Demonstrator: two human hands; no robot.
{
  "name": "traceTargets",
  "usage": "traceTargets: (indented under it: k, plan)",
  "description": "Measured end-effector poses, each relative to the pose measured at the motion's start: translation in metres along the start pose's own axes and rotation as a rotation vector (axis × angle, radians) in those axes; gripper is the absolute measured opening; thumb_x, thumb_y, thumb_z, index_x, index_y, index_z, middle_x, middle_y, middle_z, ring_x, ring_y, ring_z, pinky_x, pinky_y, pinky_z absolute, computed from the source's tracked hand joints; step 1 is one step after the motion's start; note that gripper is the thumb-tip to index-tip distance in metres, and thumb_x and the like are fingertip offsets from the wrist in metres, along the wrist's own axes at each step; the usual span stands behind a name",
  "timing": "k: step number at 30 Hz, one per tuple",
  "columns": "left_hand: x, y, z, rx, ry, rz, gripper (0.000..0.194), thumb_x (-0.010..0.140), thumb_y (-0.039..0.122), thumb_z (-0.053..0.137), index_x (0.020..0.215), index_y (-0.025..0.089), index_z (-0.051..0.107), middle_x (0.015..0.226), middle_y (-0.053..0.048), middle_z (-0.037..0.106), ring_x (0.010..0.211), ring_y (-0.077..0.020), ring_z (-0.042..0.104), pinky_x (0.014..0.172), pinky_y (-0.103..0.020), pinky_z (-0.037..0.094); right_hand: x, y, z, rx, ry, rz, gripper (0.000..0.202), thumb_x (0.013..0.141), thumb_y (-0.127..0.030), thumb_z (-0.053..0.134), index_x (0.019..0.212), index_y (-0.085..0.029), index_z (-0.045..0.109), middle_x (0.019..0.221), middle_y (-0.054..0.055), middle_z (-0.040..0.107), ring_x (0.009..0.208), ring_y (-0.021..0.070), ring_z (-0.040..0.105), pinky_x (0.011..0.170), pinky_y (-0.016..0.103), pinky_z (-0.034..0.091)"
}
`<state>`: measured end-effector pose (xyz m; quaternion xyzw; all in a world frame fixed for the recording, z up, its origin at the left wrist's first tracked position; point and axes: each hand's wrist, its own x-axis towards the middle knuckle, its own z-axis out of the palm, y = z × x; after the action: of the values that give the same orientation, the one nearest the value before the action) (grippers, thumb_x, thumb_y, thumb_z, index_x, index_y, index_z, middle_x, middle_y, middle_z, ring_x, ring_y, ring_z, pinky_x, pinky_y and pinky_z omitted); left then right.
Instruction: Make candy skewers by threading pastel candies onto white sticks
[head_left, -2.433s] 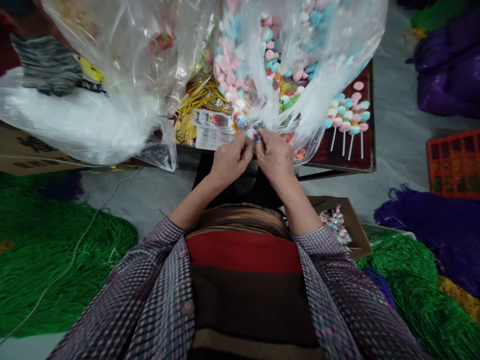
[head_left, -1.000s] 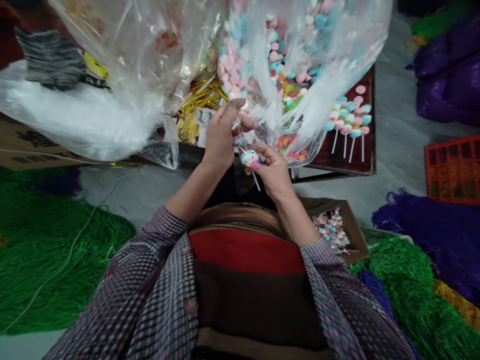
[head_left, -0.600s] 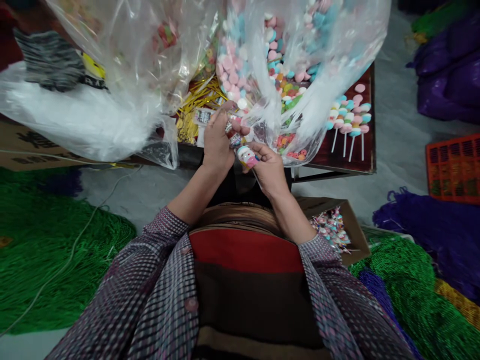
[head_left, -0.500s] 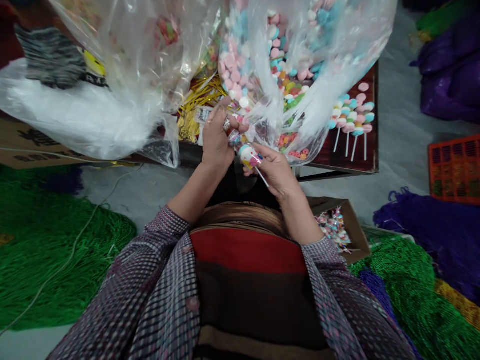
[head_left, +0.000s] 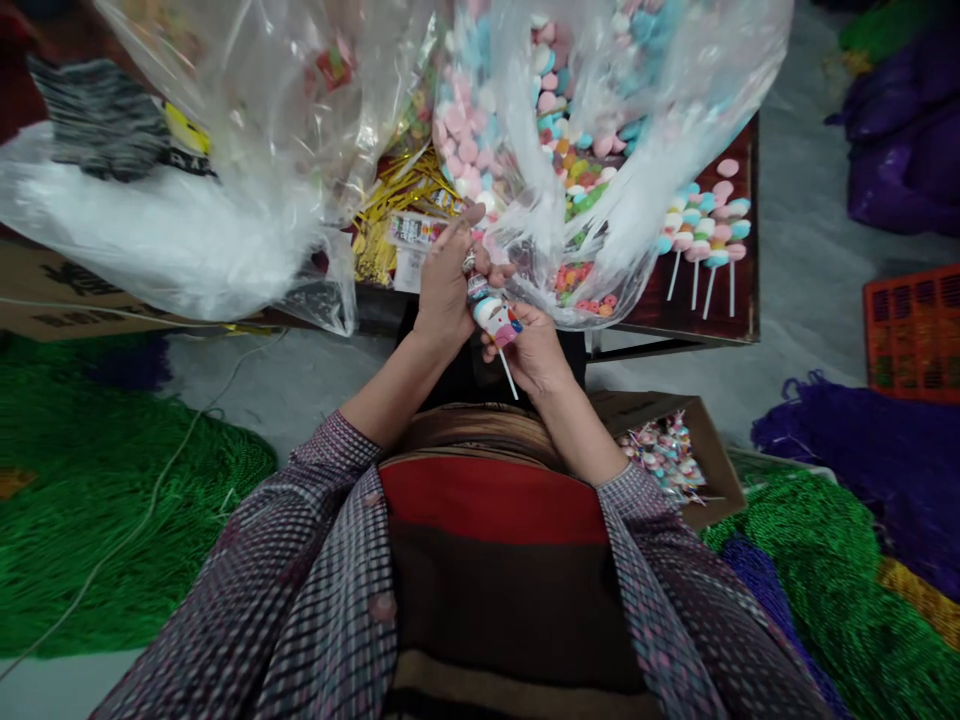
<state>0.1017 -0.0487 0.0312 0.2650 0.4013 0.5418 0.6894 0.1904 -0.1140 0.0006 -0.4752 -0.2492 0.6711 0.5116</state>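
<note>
left hand: our left hand curls around the top of the wrapped candy pop, gripping it with bent fingers; the index finger points away from us.
right hand: our right hand pinches the lower side of the same pop.
wrapped candy pop: it sits tilted between our two hands, in front of the near edge of the bench; we see a white, blue and pink printed end, with a white stick slanting down toward us.
just beyond our hands: we see gold strips and printed packets, with a clear bag of sweets lying beside them.
left of the bench top: we have another clear bag, plus a striped grey cloth.
right corner: bare candy pops lie grouped together, sticks toward us.
below, to our right: a cardboard box holds many small wrapped sweets.
floor: we have green strands on our left and an orange crate on our far right.
</note>
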Motion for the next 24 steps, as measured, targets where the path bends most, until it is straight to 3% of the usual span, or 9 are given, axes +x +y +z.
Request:
traceTargets:
  k: [3, 5, 9, 12, 14, 18, 21, 24]
  plan:
    - [0.005, 0.002, -0.002, 0.050, 0.044, 0.017, 0.018, 0.099, 0.035, 0.052, 0.109, 0.029, 0.066, 0.055, 0.008, 0.042, 0.046, -0.0105, 0.043, 0.067, -0.029, 0.049, 0.000, 0.004, -0.008, -0.084, -0.007, -0.021, 0.020, 0.077, -0.037, 0.076, 0.078, -0.021, 0.064, 0.056, -0.007, 0.063, 0.043, 0.0067, 0.054, 0.045, 0.020, 0.052]
    - [0.010, 0.006, -0.003, 0.063, 0.060, 0.051, 0.019, 0.098, 0.037, 0.053, 0.109, 0.031, 0.066, 0.055, 0.008, 0.041, 0.045, -0.0111, 0.042, 0.064, -0.030, 0.047, -0.002, 0.007, -0.015, -0.196, -0.018, -0.113, 0.025, 0.080, -0.042, 0.075, 0.092, -0.021, 0.069, 0.067, -0.003, 0.069, 0.052, 0.0090, 0.061, 0.052, 0.024, 0.057]
    - [0.018, 0.011, -0.006, 0.027, 0.066, 0.056, 0.022, 0.099, 0.031, 0.048, 0.109, 0.033, 0.068, 0.053, 0.007, 0.042, 0.046, -0.0117, 0.040, 0.064, -0.031, 0.044, -0.008, 0.007, -0.023, -0.525, 0.093, -0.582, 0.042, 0.087, -0.048, 0.072, 0.123, -0.026, 0.069, 0.106, 0.004, 0.076, 0.086, 0.0166, 0.071, 0.078, 0.035, 0.063]
    - [0.022, 0.005, -0.011, -0.042, 0.062, 0.041, 0.025, 0.102, 0.027, 0.044, 0.111, 0.029, 0.067, 0.051, 0.008, 0.041, 0.046, -0.0093, 0.036, 0.064, -0.028, 0.044, -0.012, 0.003, -0.022, -0.758, 0.177, -0.899, 0.021, 0.093, -0.040, 0.068, 0.106, -0.027, 0.076, 0.107, 0.006, 0.075, 0.097, 0.0197, 0.071, 0.091, 0.041, 0.060]
    - [0.026, -0.001, -0.018, -0.020, 0.043, 0.034, 0.022, 0.099, 0.035, 0.050, 0.113, 0.029, 0.066, 0.052, 0.008, 0.042, 0.046, -0.0091, 0.040, 0.063, -0.028, 0.044, -0.016, 0.000, -0.020, -0.846, 0.183, -0.980, 0.016, 0.095, -0.036, 0.065, 0.094, -0.026, 0.078, 0.098, 0.005, 0.076, 0.094, 0.0195, 0.071, 0.091, 0.042, 0.060]
    - [0.037, 0.003, -0.031, 0.061, 0.030, 0.059, 0.023, 0.090, 0.046, 0.060, 0.109, 0.035, 0.066, 0.052, 0.006, 0.045, 0.048, -0.0137, 0.047, 0.058, -0.030, 0.044, -0.025, -0.006, -0.020, -0.818, 0.117, -0.866, 0.021, 0.094, -0.043, 0.067, 0.089, -0.026, 0.078, 0.092, 0.004, 0.077, 0.090, 0.0187, 0.072, 0.086, 0.039, 0.060]
    - [0.036, 0.018, -0.025, -0.022, 0.026, 0.161, 0.014, 0.093, 0.038, 0.056, 0.102, 0.033, 0.065, 0.052, 0.007, 0.040, 0.044, -0.0129, 0.042, 0.058, -0.030, 0.045, -0.034, -0.011, -0.020, -0.571, 0.046, -0.539, 0.036, 0.092, -0.058, 0.064, 0.105, -0.027, 0.076, 0.099, 0.004, 0.078, 0.087, 0.0177, 0.073, 0.073, 0.033, 0.061]
    - [0.028, 0.032, -0.009, -0.045, -0.003, 0.205, 0.016, 0.099, 0.032, 0.050, 0.102, 0.030, 0.066, 0.054, 0.007, 0.038, 0.042, -0.0106, 0.039, 0.060, -0.027, 0.047, -0.041, -0.014, -0.016, -0.376, -0.140, -0.151, 0.049, 0.083, -0.065, 0.070, 0.108, -0.023, 0.074, 0.080, 0.002, 0.076, 0.066, 0.0140, 0.070, 0.055, 0.025, 0.054]
